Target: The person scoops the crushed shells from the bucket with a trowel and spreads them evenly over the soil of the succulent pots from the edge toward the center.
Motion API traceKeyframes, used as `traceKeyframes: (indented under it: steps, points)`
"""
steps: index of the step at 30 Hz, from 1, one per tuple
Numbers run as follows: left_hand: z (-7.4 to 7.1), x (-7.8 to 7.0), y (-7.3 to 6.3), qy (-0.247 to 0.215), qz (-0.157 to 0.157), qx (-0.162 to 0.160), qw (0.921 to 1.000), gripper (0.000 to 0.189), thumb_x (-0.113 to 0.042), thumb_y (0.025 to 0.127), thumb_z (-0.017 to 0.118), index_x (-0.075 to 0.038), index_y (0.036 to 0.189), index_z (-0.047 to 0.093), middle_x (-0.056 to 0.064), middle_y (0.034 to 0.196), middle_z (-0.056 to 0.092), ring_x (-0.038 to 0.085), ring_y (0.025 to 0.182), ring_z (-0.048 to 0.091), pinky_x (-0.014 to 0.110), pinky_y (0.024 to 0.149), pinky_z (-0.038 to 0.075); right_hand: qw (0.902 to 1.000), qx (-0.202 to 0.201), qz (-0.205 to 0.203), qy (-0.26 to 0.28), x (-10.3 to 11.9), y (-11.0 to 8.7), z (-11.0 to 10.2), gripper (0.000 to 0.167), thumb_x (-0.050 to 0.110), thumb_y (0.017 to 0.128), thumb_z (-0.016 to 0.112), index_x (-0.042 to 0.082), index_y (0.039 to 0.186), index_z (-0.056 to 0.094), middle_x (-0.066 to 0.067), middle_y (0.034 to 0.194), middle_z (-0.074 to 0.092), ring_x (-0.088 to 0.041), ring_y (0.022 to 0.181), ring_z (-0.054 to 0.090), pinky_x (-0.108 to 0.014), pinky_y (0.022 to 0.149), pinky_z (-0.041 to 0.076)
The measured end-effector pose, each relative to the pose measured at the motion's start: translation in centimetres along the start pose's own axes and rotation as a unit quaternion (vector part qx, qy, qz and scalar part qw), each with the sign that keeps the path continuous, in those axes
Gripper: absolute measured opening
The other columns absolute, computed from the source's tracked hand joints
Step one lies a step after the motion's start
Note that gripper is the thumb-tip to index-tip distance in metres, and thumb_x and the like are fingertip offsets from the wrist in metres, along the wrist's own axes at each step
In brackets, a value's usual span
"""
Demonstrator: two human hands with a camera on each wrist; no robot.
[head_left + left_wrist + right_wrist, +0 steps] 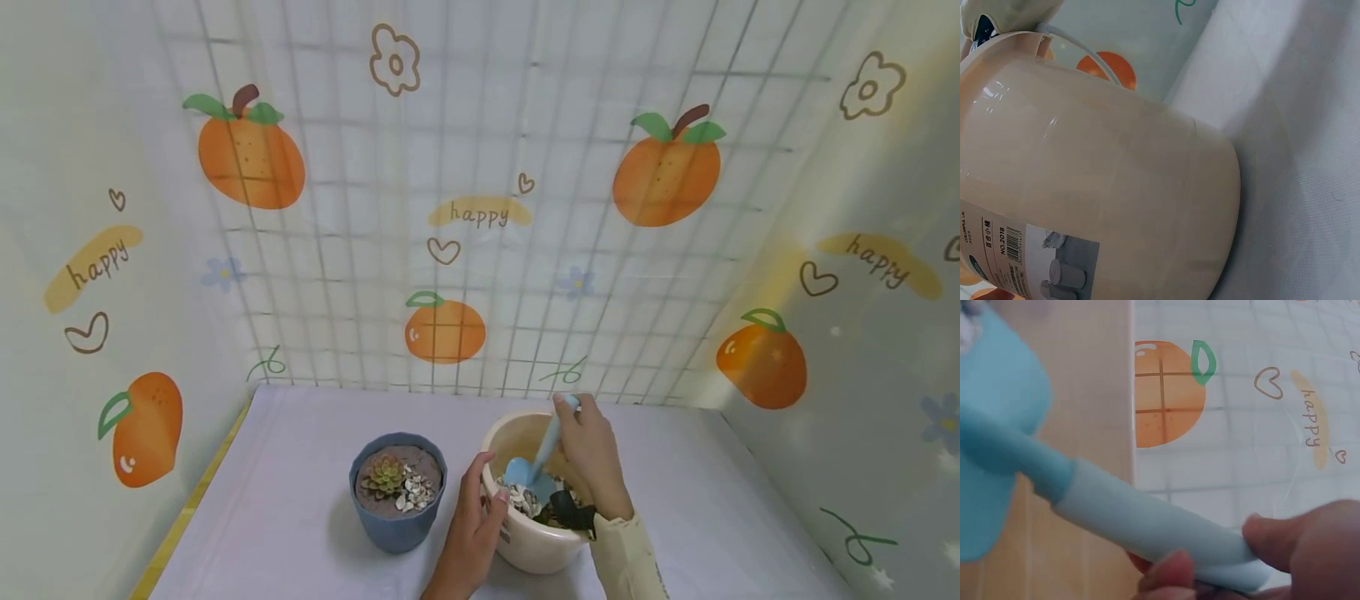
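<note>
"Where is the shovel sitting?"

"The blue shovel is slanting inside the cream bucket, low and right of centre in the frame, its blade lying among whitish pebbles. The right hand is pinching the handle near its top; the left hand is gripping the bucket's left side."

"What would be making a clean scoop?"

"I'm favouring a shallow angle: sliding the blade under, lifting level, the left hand bracing against tipping."

"Any writing you're reading?"

"At lower left of the left wrist view, the label is showing a barcode, 'NO.2018' and seemingly 'COLORFUL'; its smaller print is defeating me. The backdrop is repeating 'happy' at centre, left and right."
</note>
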State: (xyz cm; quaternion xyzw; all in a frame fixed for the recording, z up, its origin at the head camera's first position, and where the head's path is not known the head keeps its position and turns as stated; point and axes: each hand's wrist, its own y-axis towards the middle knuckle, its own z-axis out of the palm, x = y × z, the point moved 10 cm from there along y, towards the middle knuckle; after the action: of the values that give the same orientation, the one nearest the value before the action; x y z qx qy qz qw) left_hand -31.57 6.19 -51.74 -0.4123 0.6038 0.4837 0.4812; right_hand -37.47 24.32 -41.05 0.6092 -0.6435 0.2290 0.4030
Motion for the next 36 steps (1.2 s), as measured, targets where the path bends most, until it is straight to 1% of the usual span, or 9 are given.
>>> traceKeyframes:
  steps: [8, 14, 19, 23, 26, 30, 32, 34, 36]
  points:
    - [-0.1, 0.0, 0.0, 0.000, -0.001, 0.001, 1.0000, 0.059, -0.052, 0.110, 0.047, -0.031, 0.162, 0.028, 0.010, 0.166, 0.024, 0.032, 0.153, 0.024, 0.068, 0.113, 0.030, 0.9998, -0.019, 0.001, -0.009, -0.2, 0.0, -0.7, 0.062, 0.054, 0.111, 0.040, -0.001, 0.137, 0.052, -0.008, 0.071, 0.055, -0.023, 0.050, 0.054, -0.037, 0.050, 0.044]
    - [-0.1, -0.2, -0.1, 0.005, 0.005, -0.003, 1.0000, 0.058, -0.047, 0.111, 0.047, -0.030, 0.162, 0.029, 0.010, 0.166, 0.025, 0.032, 0.152, 0.025, 0.067, 0.113, 0.030, 0.9994, -0.033, 0.009, 0.006, -0.4, 0.2, -1.0, 0.060, 0.051, 0.111, 0.042, -0.002, 0.136, 0.051, -0.008, 0.071, 0.053, -0.022, 0.050, 0.054, -0.035, 0.049, 0.044]
    - [-0.1, -0.2, -0.1, 0.005, 0.007, -0.004, 1.0000, 0.057, -0.044, 0.112, 0.048, -0.027, 0.162, 0.029, 0.011, 0.166, 0.024, 0.034, 0.153, 0.023, 0.069, 0.113, 0.029, 0.9990, -0.043, 0.013, 0.004, -0.6, 0.2, -1.2, 0.058, 0.049, 0.112, 0.042, -0.003, 0.136, 0.051, -0.006, 0.070, 0.052, -0.021, 0.050, 0.052, -0.035, 0.049, 0.042]
    - [-0.1, -0.2, -0.1, 0.004, 0.006, -0.002, 1.0000, 0.058, -0.047, 0.111, 0.047, -0.026, 0.163, 0.029, 0.011, 0.166, 0.023, 0.034, 0.152, 0.025, 0.068, 0.113, 0.031, 0.9990, -0.044, 0.012, 0.006, -0.6, 0.1, -1.2, 0.061, 0.051, 0.112, 0.039, -0.003, 0.139, 0.048, -0.007, 0.068, 0.051, -0.021, 0.050, 0.049, -0.035, 0.048, 0.040]
    - [-0.1, -0.2, -0.1, 0.004, 0.008, -0.001, 1.0000, 0.057, -0.046, 0.112, 0.047, -0.026, 0.162, 0.029, 0.011, 0.166, 0.023, 0.033, 0.152, 0.025, 0.067, 0.113, 0.032, 0.9987, -0.050, 0.004, 0.002, -0.4, 0.1, -1.2, 0.061, 0.052, 0.112, 0.036, 0.000, 0.141, 0.046, -0.009, 0.070, 0.052, -0.023, 0.052, 0.048, -0.035, 0.048, 0.039]
    - [-0.2, -0.4, 0.0, 0.002, 0.014, 0.003, 0.9999, 0.055, -0.043, 0.112, 0.047, -0.028, 0.162, 0.029, 0.011, 0.166, 0.022, 0.033, 0.153, 0.023, 0.067, 0.113, 0.030, 0.9970, -0.074, -0.014, -0.017, 0.0, 0.2, -1.8, 0.054, 0.049, 0.113, 0.036, 0.004, 0.140, 0.048, -0.013, 0.077, 0.056, -0.027, 0.057, 0.051, -0.038, 0.053, 0.042]
    - [-0.2, -0.4, 0.1, -0.003, 0.016, 0.006, 0.9998, 0.055, -0.044, 0.112, 0.047, -0.028, 0.162, 0.029, 0.012, 0.167, 0.021, 0.033, 0.153, 0.022, 0.067, 0.114, 0.029, 0.9963, -0.081, -0.015, -0.021, 0.1, 0.3, -2.1, 0.052, 0.049, 0.113, 0.036, 0.006, 0.139, 0.050, -0.014, 0.079, 0.058, -0.027, 0.058, 0.054, -0.039, 0.054, 0.044]
    - [-0.2, -0.4, 0.1, -0.020, 0.006, 0.012, 0.9997, 0.055, -0.043, 0.112, 0.048, -0.028, 0.161, 0.030, 0.012, 0.168, 0.019, 0.034, 0.154, 0.020, 0.066, 0.115, 0.029, 0.9969, -0.078, -0.010, -0.010, -0.2, 0.5, -2.3, 0.051, 0.049, 0.113, 0.037, 0.006, 0.139, 0.050, -0.015, 0.081, 0.061, -0.027, 0.057, 0.057, -0.039, 0.054, 0.046]
    - [-0.2, -0.5, 0.1, -0.036, -0.004, 0.018, 0.9992, 0.056, -0.043, 0.111, 0.051, -0.027, 0.161, 0.031, 0.014, 0.168, 0.018, 0.038, 0.154, 0.019, 0.067, 0.115, 0.029, 0.9976, -0.069, -0.002, 0.004, -0.6, 0.7, -2.5, 0.052, 0.049, 0.112, 0.038, 0.006, 0.139, 0.050, -0.016, 0.082, 0.062, -0.027, 0.055, 0.059, -0.039, 0.052, 0.049]
